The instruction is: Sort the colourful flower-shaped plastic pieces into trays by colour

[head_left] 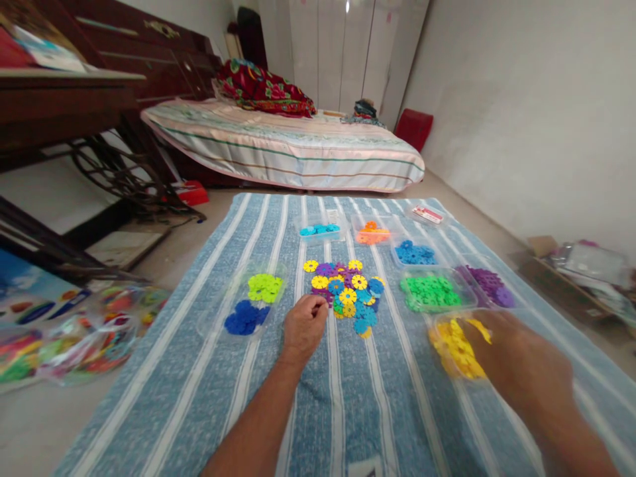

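A mixed pile of interlocking flower-shaped plastic discs (348, 296) in yellow, purple, blue and green lies mid-table. My left hand (304, 326) rests at the pile's near left edge, its fingers curled into a pinch beside a purple disc. What they hold, if anything, is hidden. Over at the right, my right hand (527, 358) is smeared by motion above a clear box of yellow discs (457, 351). A blurred yellow disc (479, 330) shows at its fingers, which seem closed on it.
Clear boxes hold green discs (432, 291), purple discs (489, 286), blue discs (415, 254), orange discs (372, 233) and light blue discs (319, 230). To the left, another holds lime discs (265, 287) and dark blue discs (245, 318). A striped cloth (268, 404) covers the table; a bed (298, 152) stands beyond.
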Available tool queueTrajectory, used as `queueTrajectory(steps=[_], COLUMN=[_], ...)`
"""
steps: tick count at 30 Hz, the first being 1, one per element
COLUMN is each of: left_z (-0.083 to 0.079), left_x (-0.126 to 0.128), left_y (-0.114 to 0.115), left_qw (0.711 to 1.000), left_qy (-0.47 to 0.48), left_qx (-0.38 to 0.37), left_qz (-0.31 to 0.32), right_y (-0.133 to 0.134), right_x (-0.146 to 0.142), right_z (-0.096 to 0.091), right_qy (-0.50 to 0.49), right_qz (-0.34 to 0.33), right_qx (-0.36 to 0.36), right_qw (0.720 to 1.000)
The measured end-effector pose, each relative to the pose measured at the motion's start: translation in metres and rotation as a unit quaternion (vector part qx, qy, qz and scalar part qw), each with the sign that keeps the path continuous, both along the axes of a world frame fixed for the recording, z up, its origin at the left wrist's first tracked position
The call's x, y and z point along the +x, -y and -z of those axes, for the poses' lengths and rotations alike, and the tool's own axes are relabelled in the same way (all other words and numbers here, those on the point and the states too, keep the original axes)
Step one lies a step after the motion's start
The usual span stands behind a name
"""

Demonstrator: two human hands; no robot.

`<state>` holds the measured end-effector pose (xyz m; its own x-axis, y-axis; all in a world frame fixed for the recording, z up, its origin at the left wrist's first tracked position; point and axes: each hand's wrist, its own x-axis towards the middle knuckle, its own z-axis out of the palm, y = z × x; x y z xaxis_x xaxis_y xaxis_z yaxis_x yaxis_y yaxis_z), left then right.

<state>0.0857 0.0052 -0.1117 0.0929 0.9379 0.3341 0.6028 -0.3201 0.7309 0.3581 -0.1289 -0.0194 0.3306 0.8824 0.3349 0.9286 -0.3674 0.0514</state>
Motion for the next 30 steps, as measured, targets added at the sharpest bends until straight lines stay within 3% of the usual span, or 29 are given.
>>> queueTrajectory(steps=[2,6,11,20,30], left_z=[0.0,-0.001,-0.002,-0.001,-0.001], left_x=[0.0,-0.001,-0.002,-0.001,-0.002], left_y=[0.0,0.001,0.002,0.002,-0.005], left_qw=[1.0,1.0,1.0,1.0,1.0], left_qy=[-0.003,-0.003,0.002,-0.002,0.002], left_qx=[-0.004,-0.013,-0.01,-0.02,-0.003], left_qz=[0.0,0.002,0.007,0.007,0.005], right_y=[-0.002,-0.021,-0.051,-0.056,-0.06], right_x=[-0.012,-0.073,-0.121,-0.115,-0.109], right_z=[0.008,0.031,0.052,0.076,0.077], right_qy=[-0.036,-0.107,-0.105,-0.188,-0.276], right_qz=[-0.055,-0.163,-0.158,-0.165,-0.174], right_qx=[-0.009,-0.064,-0.087,-0.032,0.027], right_qw=[0.998,0.979,0.978,0.968,0.945])
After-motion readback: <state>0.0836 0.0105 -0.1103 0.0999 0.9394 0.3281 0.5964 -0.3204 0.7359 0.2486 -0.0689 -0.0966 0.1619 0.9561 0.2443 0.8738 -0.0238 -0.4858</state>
